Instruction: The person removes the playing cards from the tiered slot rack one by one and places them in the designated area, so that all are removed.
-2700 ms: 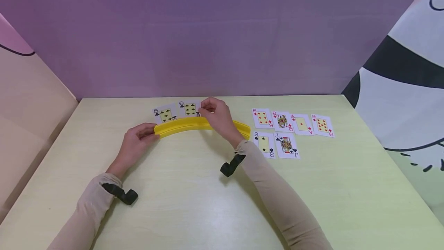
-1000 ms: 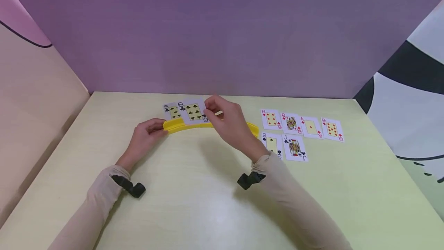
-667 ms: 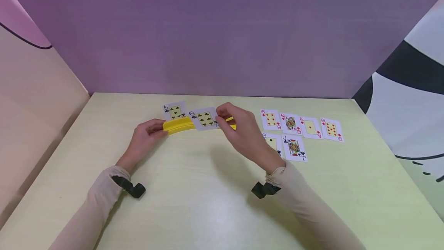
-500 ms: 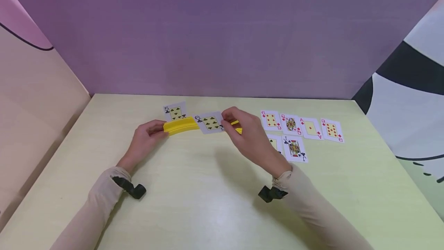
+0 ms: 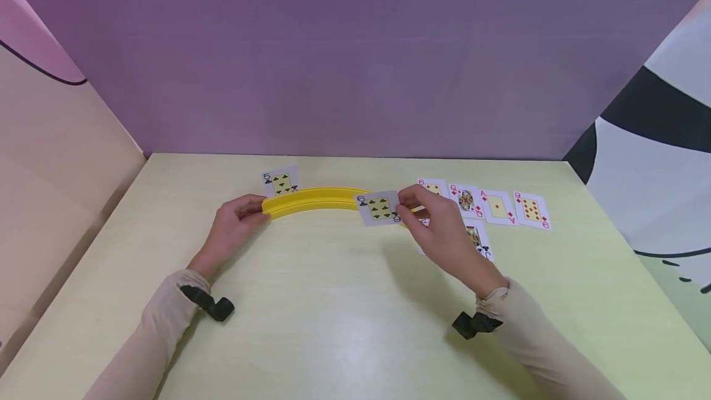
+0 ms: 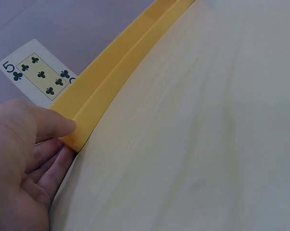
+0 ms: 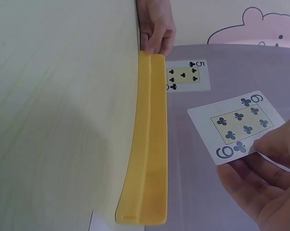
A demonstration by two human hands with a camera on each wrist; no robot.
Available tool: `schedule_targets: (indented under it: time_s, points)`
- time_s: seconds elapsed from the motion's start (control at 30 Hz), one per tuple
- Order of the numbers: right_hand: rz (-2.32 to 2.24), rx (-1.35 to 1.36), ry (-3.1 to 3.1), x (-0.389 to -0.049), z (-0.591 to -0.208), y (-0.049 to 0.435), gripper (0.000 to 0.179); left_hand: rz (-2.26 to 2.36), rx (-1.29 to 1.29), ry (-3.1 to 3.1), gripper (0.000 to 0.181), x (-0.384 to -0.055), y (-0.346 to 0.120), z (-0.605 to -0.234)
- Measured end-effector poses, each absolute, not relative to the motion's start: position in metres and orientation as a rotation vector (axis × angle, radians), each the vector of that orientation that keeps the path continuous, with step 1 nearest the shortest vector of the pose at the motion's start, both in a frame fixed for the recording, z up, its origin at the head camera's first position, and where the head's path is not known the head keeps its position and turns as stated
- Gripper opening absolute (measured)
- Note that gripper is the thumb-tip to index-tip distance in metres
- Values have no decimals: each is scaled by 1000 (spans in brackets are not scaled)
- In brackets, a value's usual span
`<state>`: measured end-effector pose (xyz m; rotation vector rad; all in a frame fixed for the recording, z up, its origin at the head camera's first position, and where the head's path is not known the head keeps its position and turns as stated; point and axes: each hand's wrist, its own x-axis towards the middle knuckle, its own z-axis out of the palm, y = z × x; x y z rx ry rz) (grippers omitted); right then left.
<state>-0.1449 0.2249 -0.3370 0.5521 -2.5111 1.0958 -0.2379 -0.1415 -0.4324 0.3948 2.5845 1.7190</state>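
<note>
My left hand (image 5: 234, 224) pinches the left end of a curved yellow card holder (image 5: 316, 199), thumb in front and fingers under and behind in the left wrist view. The five of clubs (image 5: 280, 181) stands upright in the holder near that end. Between thumb and fingers, my right hand (image 5: 441, 230) pinches the six of clubs (image 5: 379, 208) by its lower right corner. That card is held apart from the holder, in front of its right part, as the right wrist view (image 7: 239, 127) also shows. Card and hand hide most of the holder's right end.
Right of the holder, a row of face-up cards lies on the table (image 5: 311, 326): six of diamonds (image 5: 430, 187), queen of diamonds (image 5: 465, 201), ace of diamonds (image 5: 497, 206), nine of diamonds (image 5: 531, 210). Below, my right hand partly covers the jack of clubs (image 5: 478, 239) and two of spades.
The six of clubs has come out of the holder beside the five. My right hand has carried it rightward and closer to me. The left hand keeps its grip on the holder.
</note>
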Motion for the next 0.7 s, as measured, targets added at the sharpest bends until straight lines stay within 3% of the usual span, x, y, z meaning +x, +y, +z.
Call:
schedule_targets:
  time_s: [0.7]
  points:
    - [1003, 419, -2417, -123, -340, 287, 13, 1735, 399, 2604, 34, -237, -150, -434]
